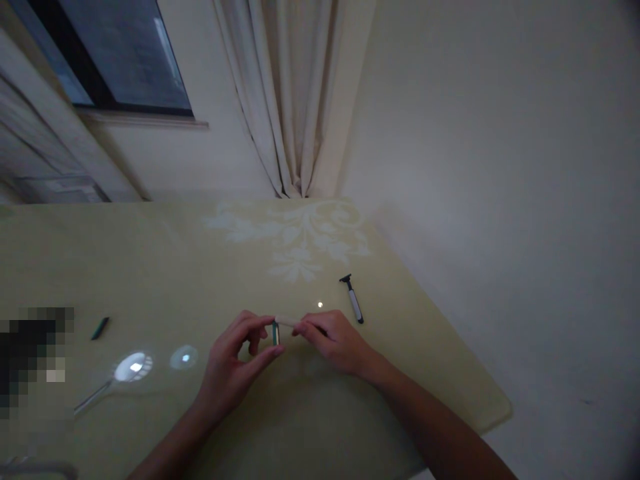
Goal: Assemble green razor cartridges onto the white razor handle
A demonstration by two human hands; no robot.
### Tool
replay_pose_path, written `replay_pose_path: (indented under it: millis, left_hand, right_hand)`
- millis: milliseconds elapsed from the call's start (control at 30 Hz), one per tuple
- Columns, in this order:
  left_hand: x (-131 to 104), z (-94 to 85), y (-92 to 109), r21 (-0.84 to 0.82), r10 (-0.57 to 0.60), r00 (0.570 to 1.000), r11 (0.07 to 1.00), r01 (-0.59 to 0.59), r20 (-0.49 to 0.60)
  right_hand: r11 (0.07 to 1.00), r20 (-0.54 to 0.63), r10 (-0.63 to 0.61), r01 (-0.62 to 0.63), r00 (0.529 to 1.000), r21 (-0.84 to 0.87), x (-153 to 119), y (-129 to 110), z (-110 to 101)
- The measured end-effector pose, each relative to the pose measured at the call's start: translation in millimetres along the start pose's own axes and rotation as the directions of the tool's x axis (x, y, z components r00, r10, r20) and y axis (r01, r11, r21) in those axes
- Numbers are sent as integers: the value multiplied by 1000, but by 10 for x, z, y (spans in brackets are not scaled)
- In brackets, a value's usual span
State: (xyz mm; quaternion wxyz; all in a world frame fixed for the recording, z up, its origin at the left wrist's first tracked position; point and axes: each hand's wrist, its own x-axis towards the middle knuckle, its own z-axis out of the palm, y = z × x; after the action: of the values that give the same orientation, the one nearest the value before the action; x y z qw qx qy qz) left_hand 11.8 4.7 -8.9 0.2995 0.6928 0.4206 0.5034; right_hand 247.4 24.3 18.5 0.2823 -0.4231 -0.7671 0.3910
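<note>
The left fingers (pixel 275 351) pinched a small green-and-cream piece (pixel 275 334) end to end; the right fingers (pixel 301 327) were closed on a pale stick (pixel 287 321), its tip at the piece's top, above the surface (pixel 280 420). Nearer the surface's right edge lay a razor (pixel 354 303); well left, a dark-green bar (pixel 101 328).

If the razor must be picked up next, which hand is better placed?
Probably the right hand: it is nearer the razor, though it holds a pale stick. The left hand, farther away, pinches a small green-edged piece.
</note>
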Motion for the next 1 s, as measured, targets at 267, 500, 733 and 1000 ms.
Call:
replay_pose_path:
  millis: [267,500,733,1000]
  left_hand:
    - [25,-20,7,22,30,999,999,-30,-32]
    - [36,-16,12,-2,61,998,998,-61,-29]
    - [11,-35,33,-111,90,993,989,-98,-72]
    - [-9,-24,19,-72,103,994,992,-106,-48]
  right_hand:
    - [998,77,-47,43,996,53,-32,-45,25]
    - [997,50,-51,47,997,65,-45,-61,-9]
    - [997,66,-55,52,996,55,-66,-59,-19]
    - [989,138,-110,95,984,113,-102,-132,-19]
